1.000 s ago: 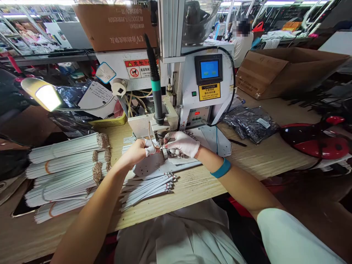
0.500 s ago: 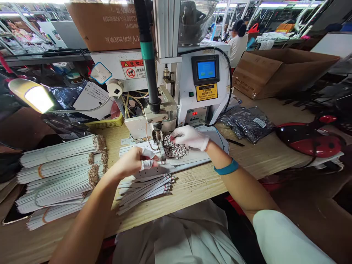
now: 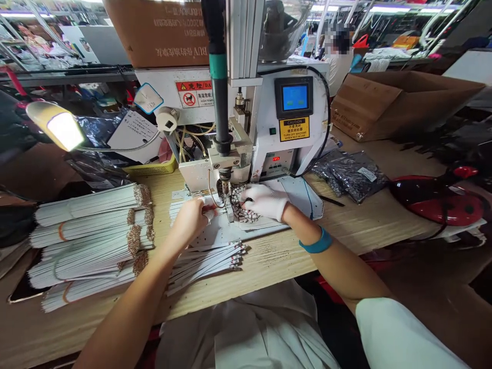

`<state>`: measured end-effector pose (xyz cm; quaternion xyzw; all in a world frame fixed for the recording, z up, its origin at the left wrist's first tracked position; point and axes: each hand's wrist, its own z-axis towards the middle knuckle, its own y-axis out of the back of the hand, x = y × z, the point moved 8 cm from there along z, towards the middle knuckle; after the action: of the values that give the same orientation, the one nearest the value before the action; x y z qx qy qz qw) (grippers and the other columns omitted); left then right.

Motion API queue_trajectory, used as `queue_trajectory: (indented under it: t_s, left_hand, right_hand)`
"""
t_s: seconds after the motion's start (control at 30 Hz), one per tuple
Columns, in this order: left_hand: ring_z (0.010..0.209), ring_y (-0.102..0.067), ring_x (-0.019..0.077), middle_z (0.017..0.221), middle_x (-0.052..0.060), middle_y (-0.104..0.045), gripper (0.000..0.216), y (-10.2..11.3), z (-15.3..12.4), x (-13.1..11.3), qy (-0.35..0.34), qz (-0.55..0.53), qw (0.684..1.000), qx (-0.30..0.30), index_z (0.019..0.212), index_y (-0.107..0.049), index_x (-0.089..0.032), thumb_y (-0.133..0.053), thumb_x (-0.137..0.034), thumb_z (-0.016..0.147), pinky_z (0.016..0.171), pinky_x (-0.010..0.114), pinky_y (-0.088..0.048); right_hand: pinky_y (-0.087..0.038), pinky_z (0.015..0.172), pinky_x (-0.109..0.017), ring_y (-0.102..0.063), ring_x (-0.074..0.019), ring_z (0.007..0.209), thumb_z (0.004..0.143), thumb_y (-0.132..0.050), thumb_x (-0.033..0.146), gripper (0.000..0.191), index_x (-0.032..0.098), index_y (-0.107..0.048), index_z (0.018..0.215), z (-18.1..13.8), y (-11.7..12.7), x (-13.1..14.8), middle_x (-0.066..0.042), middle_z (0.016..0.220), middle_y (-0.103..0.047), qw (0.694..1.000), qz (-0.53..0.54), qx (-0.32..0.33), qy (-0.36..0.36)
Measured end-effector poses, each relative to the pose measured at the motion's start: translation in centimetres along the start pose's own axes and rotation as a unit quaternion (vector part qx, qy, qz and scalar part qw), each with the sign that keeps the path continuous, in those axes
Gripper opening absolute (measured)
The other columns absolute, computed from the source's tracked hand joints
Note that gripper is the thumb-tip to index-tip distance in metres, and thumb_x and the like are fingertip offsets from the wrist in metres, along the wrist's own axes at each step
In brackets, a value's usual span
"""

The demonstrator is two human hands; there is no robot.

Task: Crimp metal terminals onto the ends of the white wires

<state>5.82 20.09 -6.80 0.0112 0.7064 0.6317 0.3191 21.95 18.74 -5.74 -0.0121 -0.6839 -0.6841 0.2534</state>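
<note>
My left hand (image 3: 192, 218), with white covers on some fingertips, is closed beside white cable strips (image 3: 177, 207), left of the soldering tip (image 3: 225, 187). Its fingertips are partly hidden, so what they hold cannot be made out. A white glove covers my right hand (image 3: 265, 201), whose fingers are curled down into a pile of small white-and-dark block-like parts (image 3: 248, 215). Whatever is between those fingers is hidden. The soldering machine (image 3: 265, 123) stands upright over both hands. Nearer to me, loose white cables (image 3: 215, 261) with small end pieces lie on the table.
Bundles of white cables (image 3: 88, 241) are stacked at left, below a lit lamp (image 3: 61, 125). Plastic bags of dark parts (image 3: 353, 174), a cardboard box (image 3: 400, 102) and a red-and-black ladybird-shaped object (image 3: 442, 200) stand at right. Another person (image 3: 334, 61) sits behind.
My left hand has drawn back left and up from below the soldering tip to the cable strips. My right hand has lowered, its fingers now in the parts pile. The view shifted slightly.
</note>
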Motion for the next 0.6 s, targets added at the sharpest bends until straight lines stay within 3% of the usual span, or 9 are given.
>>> queue_trajectory:
  t_s: [0.17,0.27,0.37,0.5,0.6]
  left_hand:
    - [0.062,-0.054,0.0156,0.072,0.004,-0.063,0.020,0.4,0.0,0.0,0.002,-0.027,1.000,-0.004,0.080,-0.066,-0.017,-0.048,-0.024,0.072,0.058,0.022,-0.035]
    - [0.064,-0.054,0.0151,0.072,0.003,-0.063,0.020,0.9,-0.1,-0.3,-0.015,-0.032,0.999,-0.008,0.078,-0.064,-0.017,-0.045,-0.017,0.070,0.060,0.022,-0.036]
    - [0.065,-0.054,0.0144,0.072,0.002,-0.062,0.018,1.3,-0.3,-0.4,-0.024,-0.091,0.996,-0.005,0.081,-0.062,-0.017,-0.046,-0.020,0.072,0.060,0.022,-0.036]
    - [0.060,-0.049,0.0126,0.066,0.001,-0.058,0.022,1.0,-0.5,-0.5,-0.032,-0.216,0.975,0.041,0.080,-0.061,-0.015,-0.050,-0.032,0.076,0.055,0.021,-0.036]
    - [0.062,-0.049,0.0134,0.063,0.001,-0.057,0.025,0.4,-0.5,-0.4,-0.006,-0.275,0.959,0.066,0.073,-0.062,-0.013,-0.057,-0.037,0.070,0.055,0.021,-0.036]
  right_hand:
    - [-0.037,0.062,-0.024,-0.055,-0.0122,0.070,0.074,-0.056,0.023,0.011,0.016,-0.065,0.078,-0.1,1.0,-0.2,-0.001,0.077,-0.064,0.986,0.158,-0.038,-0.026]
    - [-0.038,0.054,-0.022,-0.053,-0.0098,0.059,0.073,-0.058,0.023,0.011,0.014,-0.063,0.077,0.0,0.3,-0.7,-0.001,0.071,-0.062,0.967,0.247,-0.019,-0.063]
    - [-0.038,0.044,-0.021,-0.051,-0.0077,0.048,0.072,-0.060,0.025,0.018,0.011,-0.061,0.084,0.0,-1.0,-0.8,-0.002,0.070,-0.060,0.911,0.399,0.020,-0.102]
    - [-0.039,0.038,-0.018,-0.051,-0.0072,0.048,0.067,-0.064,0.019,0.021,0.010,-0.059,0.085,-0.1,-2.0,0.1,-0.003,0.069,-0.059,0.820,0.557,0.052,-0.120]
    - [-0.035,0.034,-0.015,-0.046,-0.0048,0.043,0.067,-0.066,0.017,0.020,0.011,-0.057,0.084,-0.1,-2.6,1.0,0.002,0.061,-0.054,0.792,0.592,0.082,-0.122]
